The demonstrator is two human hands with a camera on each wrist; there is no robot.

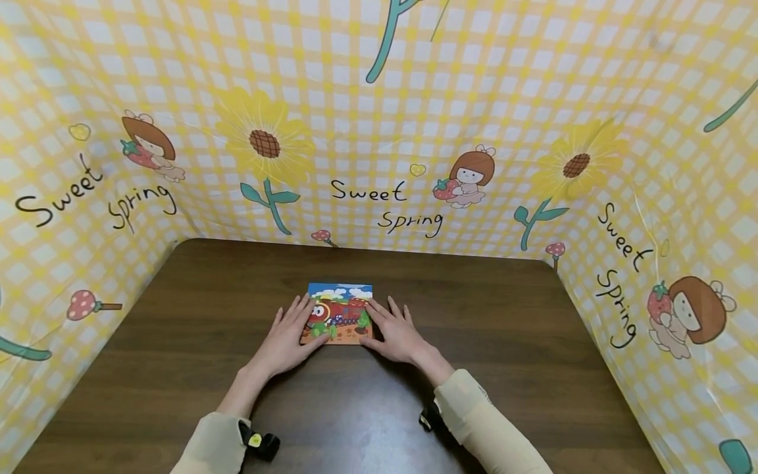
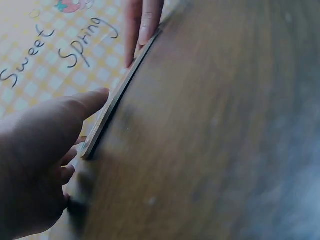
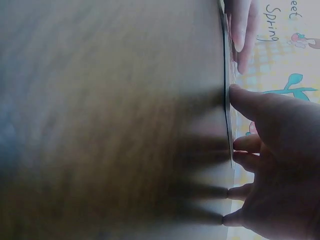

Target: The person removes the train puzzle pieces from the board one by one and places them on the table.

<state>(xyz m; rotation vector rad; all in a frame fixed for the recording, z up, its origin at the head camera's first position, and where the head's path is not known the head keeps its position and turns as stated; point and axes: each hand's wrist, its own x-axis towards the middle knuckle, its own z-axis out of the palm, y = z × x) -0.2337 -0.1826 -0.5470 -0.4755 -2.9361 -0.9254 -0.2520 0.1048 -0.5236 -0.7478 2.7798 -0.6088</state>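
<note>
A thin square picture board [image 1: 340, 321] lies flat on the dark wooden table, printed with a red cartoon train, blue sky and orange ground. My left hand [image 1: 287, 340] rests along its left side, fingers stretched out and thumb at the near left corner. On the opposite side, my right hand [image 1: 398, 334] touches the right edge with straight fingers, its thumb near the front corner. Both wrist views catch the board nearly edge-on: its thin side [image 2: 116, 100] shows beside the left thumb, and the right thumb [image 3: 240, 97] sits on its rim.
The brown table [image 1: 474, 316] is bounded at the back and both sides by a yellow checked cloth [image 1: 355, 131] with flowers and cartoon figures. A black strap device [image 1: 260, 442] sits at the left sleeve, another [image 1: 428, 417] at the right.
</note>
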